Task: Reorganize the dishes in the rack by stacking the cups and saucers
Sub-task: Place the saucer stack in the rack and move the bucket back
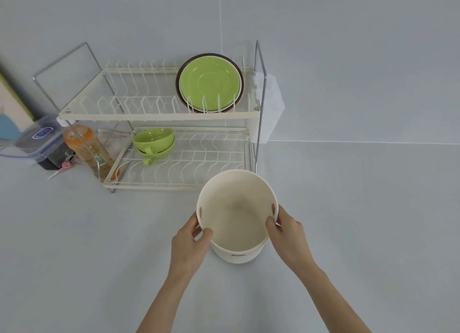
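A cream two-tier dish rack [159, 116] stands on the pale counter. On its upper tier a green saucer [210, 83] leans upright in front of a brown saucer [180, 88]. Two green cups [154, 141] sit nested on the left of the lower tier, handles toward me. In front of the rack is a cream plastic tub [236, 223], tilted so its empty inside faces me. My left hand [191, 243] grips its left rim, thumb inside. My right hand [286, 233] grips its right rim the same way.
An orange-capped drink bottle [87, 148] stands against the rack's left side. Further left are a clear lidded food box [37, 141] and a small pink item [66, 164]. A translucent holder [270, 108] hangs on the rack's right end. Tiled wall behind.
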